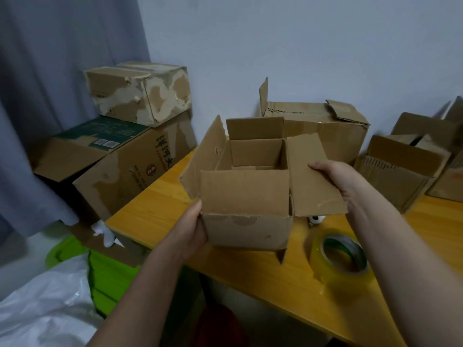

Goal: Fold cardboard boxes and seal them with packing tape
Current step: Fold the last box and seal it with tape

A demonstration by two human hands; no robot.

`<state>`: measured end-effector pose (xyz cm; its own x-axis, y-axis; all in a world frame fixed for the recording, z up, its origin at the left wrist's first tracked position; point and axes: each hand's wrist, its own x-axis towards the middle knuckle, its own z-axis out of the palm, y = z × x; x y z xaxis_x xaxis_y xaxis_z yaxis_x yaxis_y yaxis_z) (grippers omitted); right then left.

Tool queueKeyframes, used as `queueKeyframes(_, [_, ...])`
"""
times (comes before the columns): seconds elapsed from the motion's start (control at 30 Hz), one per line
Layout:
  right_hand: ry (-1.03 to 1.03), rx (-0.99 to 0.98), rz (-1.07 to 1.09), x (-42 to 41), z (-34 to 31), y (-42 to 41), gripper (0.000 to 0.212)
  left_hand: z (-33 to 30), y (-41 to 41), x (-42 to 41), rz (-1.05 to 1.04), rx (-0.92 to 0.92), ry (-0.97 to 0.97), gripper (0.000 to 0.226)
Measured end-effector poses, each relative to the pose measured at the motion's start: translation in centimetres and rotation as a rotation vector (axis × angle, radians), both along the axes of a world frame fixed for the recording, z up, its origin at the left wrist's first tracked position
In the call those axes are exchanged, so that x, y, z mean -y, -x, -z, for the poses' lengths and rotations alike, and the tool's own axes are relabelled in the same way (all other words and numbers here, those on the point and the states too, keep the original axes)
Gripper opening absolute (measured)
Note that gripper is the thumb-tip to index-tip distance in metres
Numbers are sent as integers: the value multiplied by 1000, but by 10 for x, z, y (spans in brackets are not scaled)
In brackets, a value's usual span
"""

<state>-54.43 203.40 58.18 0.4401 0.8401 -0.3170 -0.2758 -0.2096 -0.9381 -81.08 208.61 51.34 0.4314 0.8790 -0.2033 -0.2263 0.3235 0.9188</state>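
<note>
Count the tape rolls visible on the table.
1: a tape roll lies on the table, near the held box. A small white object behind it is unclear; boxes may hide others.

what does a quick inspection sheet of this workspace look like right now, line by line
surface: yellow wooden table, bare at its near edge.
job's things: small open box, all four top flaps up, unsealed; tape roll lying flat on the table to its right.
clutter: open boxes at the table's right; large box behind; small white object, unclear.
hands: left hand grips the box's left side; right hand holds the right flap.
cables: nothing seen.
surroundings: stacked worn boxes at left, grey curtain, green container, white plastic sheet on the floor.
</note>
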Motion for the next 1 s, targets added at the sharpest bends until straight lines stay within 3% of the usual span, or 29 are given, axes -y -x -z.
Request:
queueKeyframes(0.1, [-21,-334,44,4,30,3,55,-1,-6,1,-2,21,-12,34])
queueKeyframes(0.17, [50,-349,8,2,55,13,78,-2,-9,1,1,29,-18,34])
queueKeyframes(0.3, [118,-313,-46,-4,69,32,56,-6,-10,1,-8,54,-13,33])
queueKeyframes(0.37, [124,-309,-41,-4,69,36,54,-10,-6,0,-23,70,1,35])
queueKeyframes(0.47, [121,-375,-74,-8,73,39,69,-15,0,0,-11,62,2,35])
queueKeyframes(0.5, [110,-382,-62,-10,73,40,62,-16,1,0,11,17,-2,36])
queueKeyframes(0.57, [64,-395,-37,-9,73,41,55,-16,1,1,98,-92,25,50])
queueKeyframes(0.63, [16,-472,-15,-8,70,42,56,-14,2,1,157,-66,105,63])
queueKeyframes(0.73, [-20,-458,-36,-7,67,42,49,-17,-5,7,78,107,158,52])
queueKeyframes(0.83, [-20,-411,-58,-2,65,43,48,-21,-15,9,-45,172,111,36])
queueKeyframes(1.0, [-9,-474,-81,-3,72,46,51,-27,-20,6,-110,225,12,28])
